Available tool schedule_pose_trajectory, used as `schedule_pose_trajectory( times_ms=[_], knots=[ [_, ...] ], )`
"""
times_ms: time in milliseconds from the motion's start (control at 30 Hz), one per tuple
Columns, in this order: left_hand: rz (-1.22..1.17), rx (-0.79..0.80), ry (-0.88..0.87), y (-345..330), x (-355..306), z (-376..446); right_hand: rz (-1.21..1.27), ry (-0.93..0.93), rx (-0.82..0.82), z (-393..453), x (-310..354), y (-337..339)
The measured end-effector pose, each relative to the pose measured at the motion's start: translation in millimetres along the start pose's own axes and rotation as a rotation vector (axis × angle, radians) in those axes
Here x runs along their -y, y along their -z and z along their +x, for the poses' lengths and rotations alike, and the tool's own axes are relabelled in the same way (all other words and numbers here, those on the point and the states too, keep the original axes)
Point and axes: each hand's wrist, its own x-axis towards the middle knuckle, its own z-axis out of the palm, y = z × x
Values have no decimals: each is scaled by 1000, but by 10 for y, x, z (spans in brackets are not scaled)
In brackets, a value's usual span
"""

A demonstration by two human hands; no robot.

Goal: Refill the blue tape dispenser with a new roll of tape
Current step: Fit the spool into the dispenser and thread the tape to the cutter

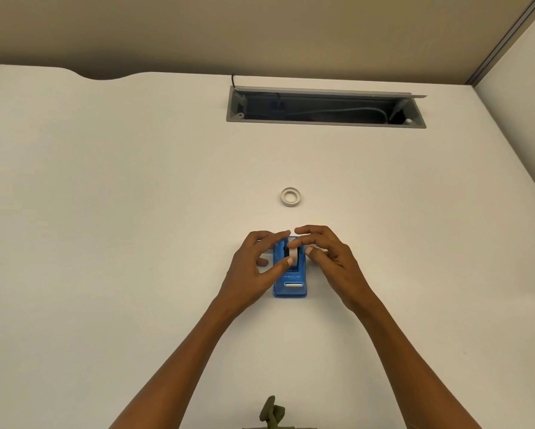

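Observation:
The blue tape dispenser (290, 281) stands on the white desk with its cutter end toward me. A white roll of tape (293, 254) sits upright in its cradle. My left hand (253, 264) is at the dispenser's left side, thumb and index finger pinching the roll. From the right, my right hand (328, 255) reaches in with its fingers curled over the roll's top and its thumb by the dispenser's side. A second thin white ring of tape (291, 196) lies flat on the desk beyond the dispenser.
An open grey cable tray (325, 108) with wires inside is set into the desk at the back. A beige partition wall (260, 32) stands behind, a white panel on the right. An olive strap (272, 413) shows at the near edge.

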Motion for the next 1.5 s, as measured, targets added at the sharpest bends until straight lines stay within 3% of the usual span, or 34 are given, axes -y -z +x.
schedule_pose_trajectory(
  times_ms=[533, 1267, 1500],
  knots=[
    [-4, 11, -14, 5, -2, -11, -71, -35, 68, 68, -97, 18],
    [-26, 7, -6, 13, -10, -11, -23, -172, -123, 231, -48, -124],
    [-18, 19, 5, 6, -20, 4, 48, -54, -76, 41, -63, 4]
  ],
)
